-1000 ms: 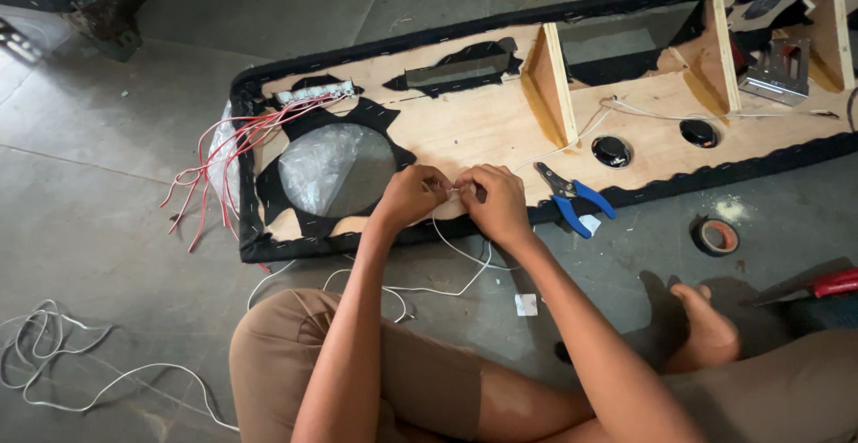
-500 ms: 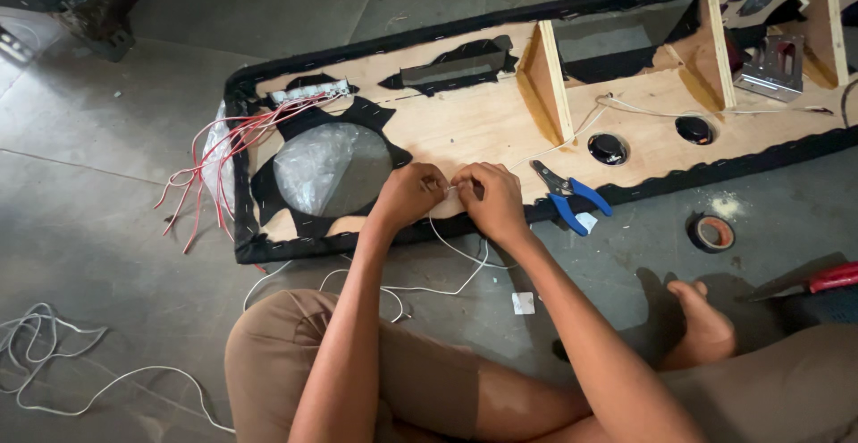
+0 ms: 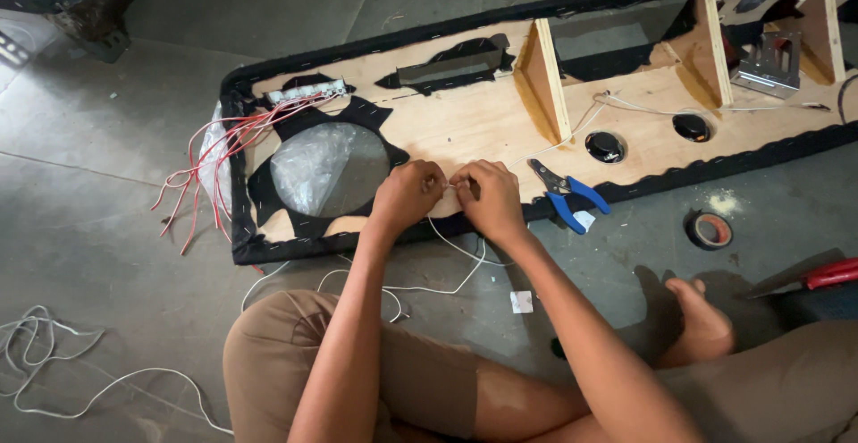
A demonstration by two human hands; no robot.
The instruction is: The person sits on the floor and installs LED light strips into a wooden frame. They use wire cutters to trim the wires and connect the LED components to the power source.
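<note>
Both forearms reach forward from the seated person's lap and meet over the near edge of the plywood panel [image 3: 465, 121], which lies flat on the concrete floor [image 3: 107, 193]; the left hand [image 3: 407, 194] is curled, knuckles up, fingers pinched narrow on the white wire [image 3: 447, 246]; the right hand [image 3: 487, 197] faces it, likewise closed tight on the same wire, the two sets of fingertips almost touching (the exact pinch point is hidden between the thumbs). From the hands the wire drops over the panel's black-trimmed near edge and loops on the floor between the knees.

Just left of the left hand sits the round cut-out covered in clear plastic film [image 3: 326, 170]; a bundle of red wires [image 3: 206, 170] spills over the panel's left edge. Just right of the right hand lie blue-handled pliers [image 3: 567, 194], near the panel's near edge; a roll of tape [image 3: 712, 229] rests on the floor beyond them, well apart from the hands; a red-handled tool [image 3: 827, 273] lies at the far right.
</note>
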